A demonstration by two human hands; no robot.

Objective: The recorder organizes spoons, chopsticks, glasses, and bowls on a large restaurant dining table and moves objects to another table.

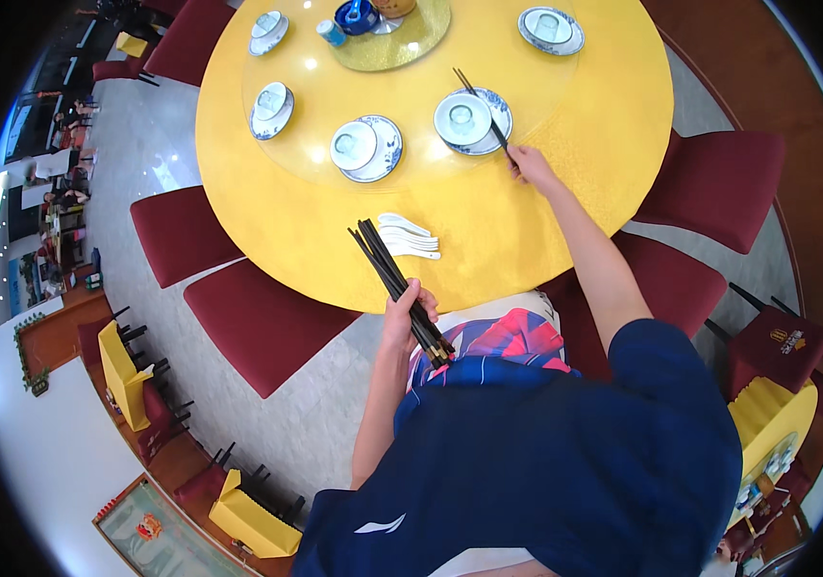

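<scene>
Step in hand, by my judgement: setting chopsticks at a place setting. The next move seems to call for aligning the pair beside the plate, lowering it and loosening my right fingers, left grip firm.

Chopsticks, slim, straight, black; two lots.
Lot one: thick bundle (385, 262), clasped in my left hand (411, 306) across the near edge of the yellow-covered round table (575, 216); upper ends fanned slightly toward eleven o'clock, gold-toned marks near the lower ends.
Lot two: apparently a pair (498, 128), pinched in my right hand (531, 165), one o'clock from my left; also aimed at eleven, crossing the right side of a blue-and-white plate (502, 102) beside its pale bowl (442, 120). Contact with the plate: cannot tell.
White spoons (409, 238): grouped at twelve o'clock from my left hand.
</scene>
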